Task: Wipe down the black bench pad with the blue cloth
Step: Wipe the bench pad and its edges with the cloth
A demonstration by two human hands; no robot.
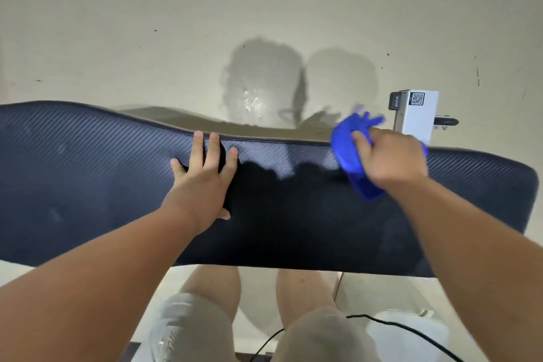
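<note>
The black bench pad (88, 179) with a woven texture stretches across the whole view, from left edge to right edge. My left hand (202, 176) lies flat on its middle, fingers spread, fingertips near the far edge. My right hand (390, 159) grips the crumpled blue cloth (349, 156) and presses it on the pad's far right part. The cloth is blurred with motion and sticks out past the pad's far edge.
A pale wall or floor (264, 23) lies beyond the pad. A white box with a QR code (415, 114) and a black handle stands behind the pad at the right. Below the near edge are my knees (293, 317) and a black cable (396, 323).
</note>
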